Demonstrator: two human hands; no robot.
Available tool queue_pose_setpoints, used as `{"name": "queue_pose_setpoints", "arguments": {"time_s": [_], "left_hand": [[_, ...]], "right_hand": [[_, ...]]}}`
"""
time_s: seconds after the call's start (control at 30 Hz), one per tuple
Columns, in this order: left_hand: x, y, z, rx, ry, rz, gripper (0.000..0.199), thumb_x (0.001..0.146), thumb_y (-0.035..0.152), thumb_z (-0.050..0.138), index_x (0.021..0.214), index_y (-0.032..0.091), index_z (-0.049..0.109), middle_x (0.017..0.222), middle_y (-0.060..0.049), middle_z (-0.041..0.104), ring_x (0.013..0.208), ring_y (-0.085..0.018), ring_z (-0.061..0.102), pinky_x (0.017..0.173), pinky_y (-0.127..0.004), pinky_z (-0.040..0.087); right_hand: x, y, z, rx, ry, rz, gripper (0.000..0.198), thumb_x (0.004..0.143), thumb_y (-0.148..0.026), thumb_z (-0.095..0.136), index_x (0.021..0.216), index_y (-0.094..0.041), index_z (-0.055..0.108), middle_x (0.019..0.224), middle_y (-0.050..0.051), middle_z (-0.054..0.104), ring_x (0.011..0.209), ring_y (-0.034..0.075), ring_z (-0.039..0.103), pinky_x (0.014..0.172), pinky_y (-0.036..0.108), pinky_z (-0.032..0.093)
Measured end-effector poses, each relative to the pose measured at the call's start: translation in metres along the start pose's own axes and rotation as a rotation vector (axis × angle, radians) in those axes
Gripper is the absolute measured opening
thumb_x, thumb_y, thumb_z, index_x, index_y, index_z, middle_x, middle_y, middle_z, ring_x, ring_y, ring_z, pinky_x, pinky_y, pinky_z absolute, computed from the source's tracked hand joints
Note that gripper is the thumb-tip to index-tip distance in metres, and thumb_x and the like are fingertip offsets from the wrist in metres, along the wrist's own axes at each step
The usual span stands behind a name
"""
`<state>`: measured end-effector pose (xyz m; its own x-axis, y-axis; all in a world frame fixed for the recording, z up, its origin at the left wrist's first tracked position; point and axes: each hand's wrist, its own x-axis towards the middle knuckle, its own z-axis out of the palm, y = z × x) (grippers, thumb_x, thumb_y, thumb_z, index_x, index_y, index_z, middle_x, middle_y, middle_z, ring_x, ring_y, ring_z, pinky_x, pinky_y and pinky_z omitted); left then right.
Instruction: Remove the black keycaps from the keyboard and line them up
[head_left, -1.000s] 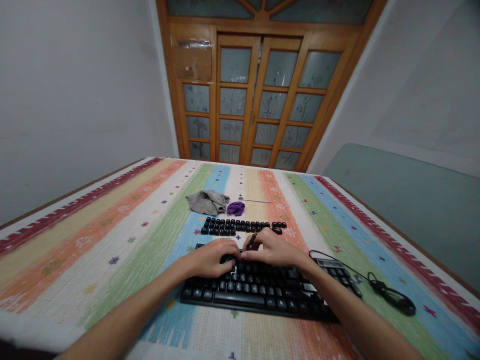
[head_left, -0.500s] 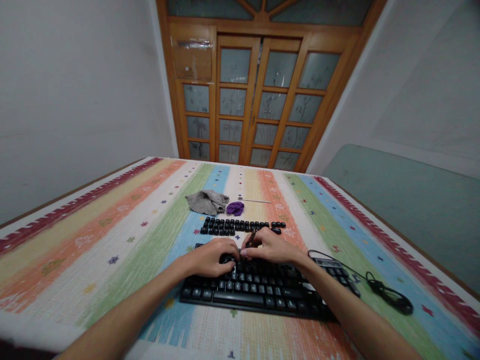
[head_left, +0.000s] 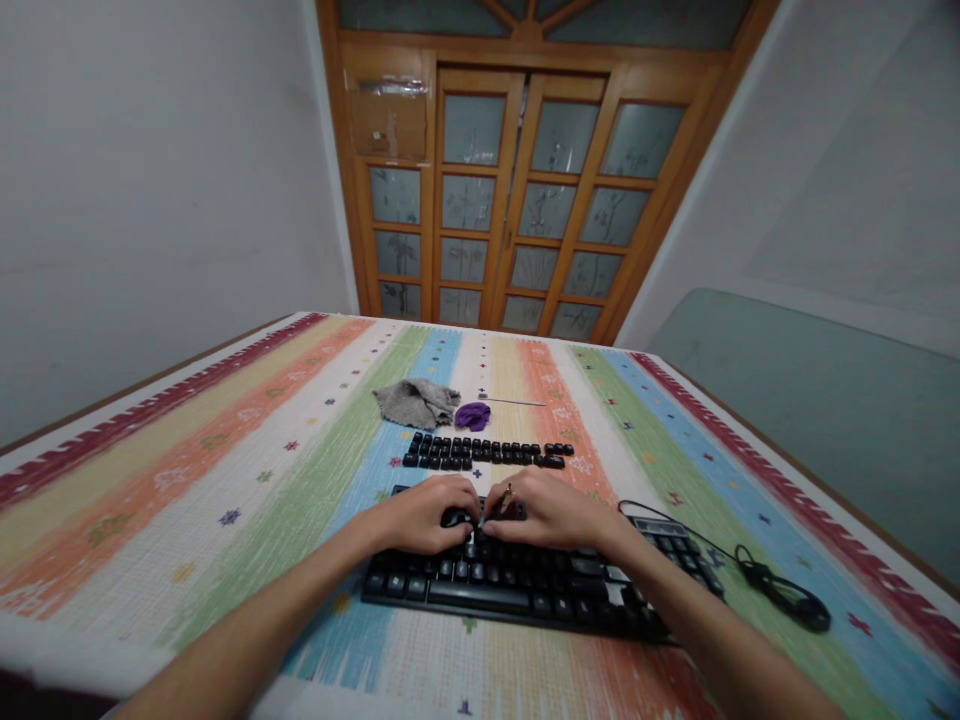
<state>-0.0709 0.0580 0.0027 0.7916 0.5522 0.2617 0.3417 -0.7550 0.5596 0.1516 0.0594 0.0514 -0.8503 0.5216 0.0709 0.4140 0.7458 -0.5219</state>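
A black keyboard (head_left: pixel 480 596) lies in front of me, with part of its upper area hidden beneath my hands. My left hand (head_left: pixel 431 515) is curled over its upper left part, thumb and fingertips bent together around something dark that I cannot make out. Close beside it, my right hand (head_left: pixel 549 510) is closed, its fingertips almost meeting those of the left. A small dark and gold-coloured object (head_left: pixel 508 494) shows between its fingers; its kind is unclear. Beyond the hands, loose black keycaps (head_left: pixel 484 453) lie in two rows on the cloth.
Behind the keycaps lie a grey cloth (head_left: pixel 418 402), a purple cloth (head_left: pixel 473 416) and a thin rod-like tool (head_left: pixel 514 402). The keyboard's coiled cable (head_left: pixel 784 590) rests at the right. A striped tablecloth (head_left: pixel 292 510) covers the table; wooden glass-paned doors (head_left: pixel 517 190) stand behind.
My right hand has come down lower and flatter over the keyboard, and the object in its fingers has tilted. The left hand stays nearly in place.
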Motion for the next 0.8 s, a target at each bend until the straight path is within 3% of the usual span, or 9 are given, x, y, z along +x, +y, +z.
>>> {"name": "queue_pose_setpoints", "arguments": {"time_s": [0.13, 0.43, 0.8], "left_hand": [[0.0, -0.001, 0.0, 0.009, -0.015, -0.007, 0.017, 0.081, 0.012, 0.058, 0.094, 0.017, 0.068, 0.098, -0.006, 0.068, 0.094, -0.02, 0.063, 0.09, -0.034, 0.048], [0.0, 0.002, -0.002, 0.007, -0.011, -0.022, 0.013, 0.082, 0.021, 0.065, 0.094, 0.017, 0.069, 0.097, -0.006, 0.069, 0.093, -0.02, 0.063, 0.087, -0.033, 0.048], [0.002, 0.0, -0.007, -0.046, 0.068, -0.021, 0.01, 0.088, 0.028, 0.066, 0.089, 0.017, 0.066, 0.094, -0.004, 0.068, 0.089, -0.018, 0.063, 0.083, -0.031, 0.047]], "right_hand": [[0.002, 0.016, -0.002, 0.152, 0.035, 0.076, 0.026, 0.087, -0.035, 0.063, 0.095, -0.014, 0.076, 0.08, 0.006, 0.076, 0.069, 0.017, 0.068, 0.065, 0.024, 0.049], [0.007, 0.035, 0.005, 0.438, 0.075, 0.206, 0.035, 0.086, -0.045, 0.063, 0.086, -0.011, 0.073, 0.068, 0.005, 0.071, 0.064, 0.017, 0.066, 0.06, 0.025, 0.049], [0.001, 0.011, -0.01, 0.141, 0.135, 0.093, 0.028, 0.088, -0.037, 0.062, 0.081, -0.013, 0.074, 0.087, 0.009, 0.075, 0.073, 0.018, 0.067, 0.066, 0.026, 0.049]]}}
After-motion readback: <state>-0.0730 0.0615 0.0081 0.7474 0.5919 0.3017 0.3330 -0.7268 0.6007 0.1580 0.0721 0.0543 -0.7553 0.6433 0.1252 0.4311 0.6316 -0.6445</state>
